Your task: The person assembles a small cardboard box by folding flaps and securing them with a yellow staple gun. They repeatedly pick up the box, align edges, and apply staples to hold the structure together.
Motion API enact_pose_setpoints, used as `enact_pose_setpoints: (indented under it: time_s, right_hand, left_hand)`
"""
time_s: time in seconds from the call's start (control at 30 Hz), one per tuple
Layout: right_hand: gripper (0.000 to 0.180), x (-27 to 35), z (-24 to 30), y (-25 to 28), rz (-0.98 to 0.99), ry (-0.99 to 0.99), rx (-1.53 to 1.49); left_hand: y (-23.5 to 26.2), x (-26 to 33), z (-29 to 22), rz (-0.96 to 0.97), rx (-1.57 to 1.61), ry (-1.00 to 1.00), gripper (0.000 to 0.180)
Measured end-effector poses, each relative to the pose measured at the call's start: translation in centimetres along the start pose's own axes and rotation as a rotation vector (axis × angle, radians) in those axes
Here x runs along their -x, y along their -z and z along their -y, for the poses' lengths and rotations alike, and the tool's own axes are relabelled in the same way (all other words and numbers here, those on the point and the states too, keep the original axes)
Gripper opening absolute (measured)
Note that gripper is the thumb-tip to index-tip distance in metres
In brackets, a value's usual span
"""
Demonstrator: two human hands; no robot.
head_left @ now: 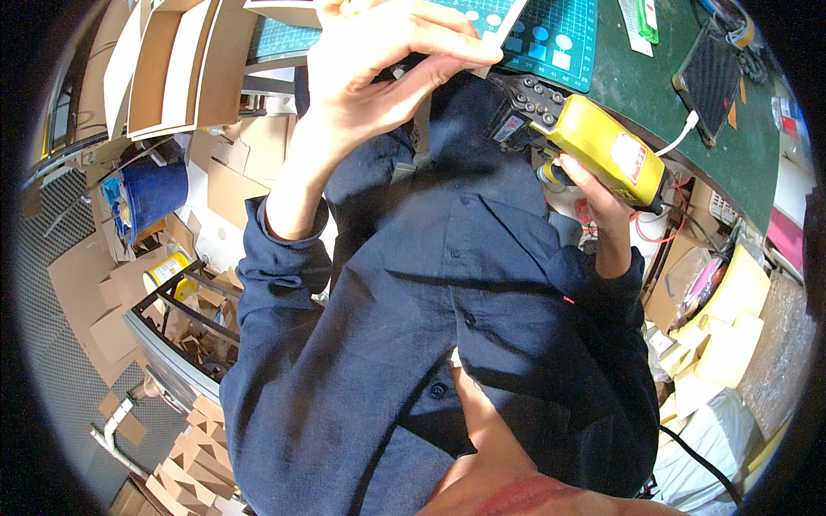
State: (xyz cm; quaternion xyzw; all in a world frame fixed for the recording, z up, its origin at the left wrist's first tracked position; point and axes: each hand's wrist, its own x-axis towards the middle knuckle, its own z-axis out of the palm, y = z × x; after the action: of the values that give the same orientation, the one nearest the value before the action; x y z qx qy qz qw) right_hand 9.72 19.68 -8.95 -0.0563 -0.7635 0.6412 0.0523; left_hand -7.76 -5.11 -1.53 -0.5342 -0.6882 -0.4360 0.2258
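My left hand (387, 73) is raised over the near edge of the workbench. Its thumb and fingers pinch a thin pale board (508, 27), most of which lies beyond the upper rim of the picture. Gripped from below in my right hand (592, 187) is a yellow corded power tool (607, 146). The tool's black head, studded with several bolts, points left toward the space below my left hand. It is apart from the board. Most of my right fingers are hidden behind the tool's body. Beneath the board lies a teal cutting mat (564, 73).
The green workbench (662, 95) carries a black flat device (710, 82) with a white cable. An open cardboard tray (176, 69) stands upper left. Below are a blue bin (155, 199), a metal-framed cart (176, 344) and stacked cardboard pieces (194, 460). Packing material (727, 318) fills the right side.
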Motion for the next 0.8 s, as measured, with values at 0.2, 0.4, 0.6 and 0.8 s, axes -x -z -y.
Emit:
enact_pose_setpoints:
  time_s: [0.2, 0.4, 0.6, 0.8]
  right_hand:
    - [0.045, 0.0, 0.6, -0.3, -0.015, -0.038, -0.116]
    - [0.045, -0.1, 0.4, -0.2, -0.014, -0.022, -0.064]
    - [0.045, -0.2, 0.7, -0.5, -0.020, -0.024, -0.073]
    - [0.044, -0.2, 0.4, -0.3, -0.025, 0.024, -0.039]
  left_hand:
    - [0.4, -1.2, -0.5, 0.026, -0.042, -0.043, 0.025]
    - [0.7, -1.2, -0.6, 0.107, -0.050, -0.019, 0.023]
    - [0.7, -1.3, -0.6, 0.063, -0.034, -0.029, 0.023]
    - [0.7, -1.2, -0.5, 0.041, 0.008, -0.024, 0.023]
